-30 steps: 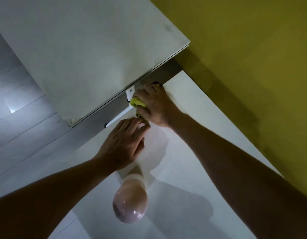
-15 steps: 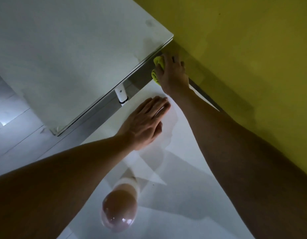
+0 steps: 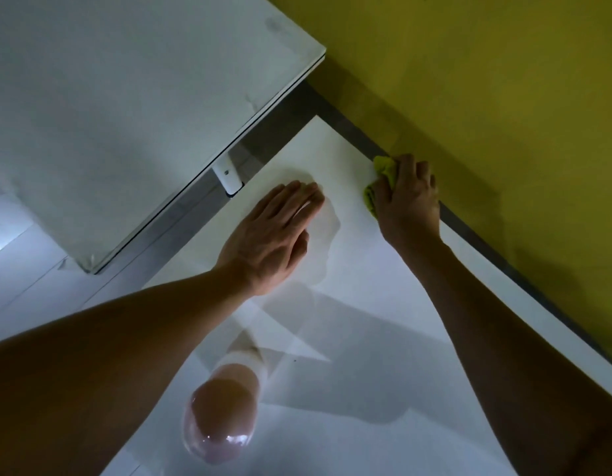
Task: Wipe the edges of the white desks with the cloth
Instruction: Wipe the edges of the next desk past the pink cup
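Cloth (image 3: 380, 182), yellow-green, sat bunched under the right hand (image 3: 407, 201) at the wall-side edge of the near white desk (image 3: 383, 304), a little way down from its far corner. Right hand's fingers curled over the cloth, pressing it onto the edge beside the yellow wall (image 3: 486, 80). Left hand (image 3: 273, 235) lay flat on the desktop, fingers straight and together, holding nothing; it was near the cloth but not touching it. Progress, as a judgement: mid-task. Most of that wall-side edge toward the wearer looked unwiped, and nothing showed whether the far desk (image 3: 126, 115) edges were done. A pinkish glass (image 3: 222, 417) stood nearer the wearer.
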Demonstrator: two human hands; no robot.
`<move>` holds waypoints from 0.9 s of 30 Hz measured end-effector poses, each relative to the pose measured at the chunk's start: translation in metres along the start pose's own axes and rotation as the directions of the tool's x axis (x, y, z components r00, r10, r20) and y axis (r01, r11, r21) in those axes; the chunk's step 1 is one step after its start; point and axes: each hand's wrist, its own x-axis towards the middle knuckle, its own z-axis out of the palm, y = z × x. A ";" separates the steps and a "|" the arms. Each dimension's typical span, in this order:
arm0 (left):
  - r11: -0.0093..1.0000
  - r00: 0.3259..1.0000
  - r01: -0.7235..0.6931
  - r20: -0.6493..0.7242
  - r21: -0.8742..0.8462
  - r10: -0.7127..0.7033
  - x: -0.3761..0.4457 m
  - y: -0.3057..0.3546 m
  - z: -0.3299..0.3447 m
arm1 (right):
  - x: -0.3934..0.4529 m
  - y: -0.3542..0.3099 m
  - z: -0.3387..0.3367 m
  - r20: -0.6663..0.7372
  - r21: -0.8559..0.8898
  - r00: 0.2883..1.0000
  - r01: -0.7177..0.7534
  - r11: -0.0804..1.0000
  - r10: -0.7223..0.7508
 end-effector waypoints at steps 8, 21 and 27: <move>1.000 1.000 0.009 -0.011 -0.011 -0.009 0.002 0.001 -0.002 | 0.057 -0.077 0.026 0.104 0.006 0.994 0.044 0.999 -0.045; 0.999 1.000 -0.016 0.020 0.041 0.015 0.002 0.004 -0.010 | -0.019 0.033 -0.021 0.047 0.021 0.999 0.009 1.000 -0.010; 0.996 1.000 -0.025 0.007 0.085 0.025 0.003 0.008 -0.005 | -0.033 0.052 -0.027 0.002 -0.038 1.000 -0.027 0.999 0.027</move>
